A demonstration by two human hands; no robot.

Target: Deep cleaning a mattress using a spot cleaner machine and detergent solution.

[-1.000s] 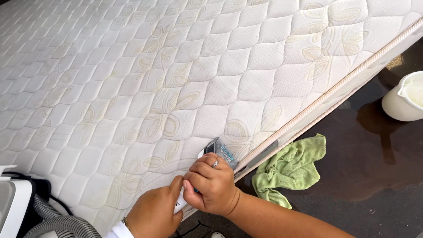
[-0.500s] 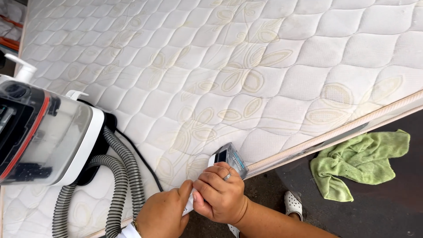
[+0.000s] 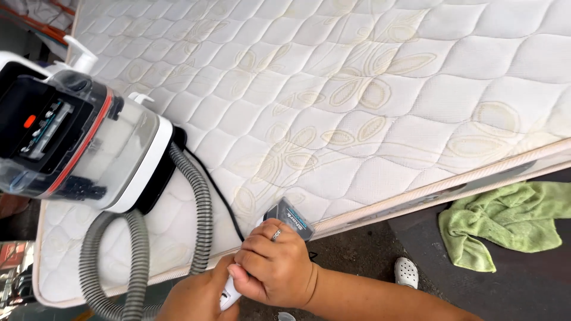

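Both hands, the right hand (image 3: 275,270) wrapped over the left hand (image 3: 199,297), clench fingers around the vacuum nozzle (image 3: 289,217), pressing it flat against the mattress (image 3: 333,107) edge at six o'clock, its hose (image 3: 201,208) trailing to the cleaner (image 3: 71,142) at nine.

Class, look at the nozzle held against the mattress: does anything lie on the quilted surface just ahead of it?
Nothing visible lies ahead of the nozzle on the mattress. The black cord and grey hose lie to its left; the green cloth is on the floor.

Ring (image 3: 276,235) on bare right hand (image 3: 275,270)
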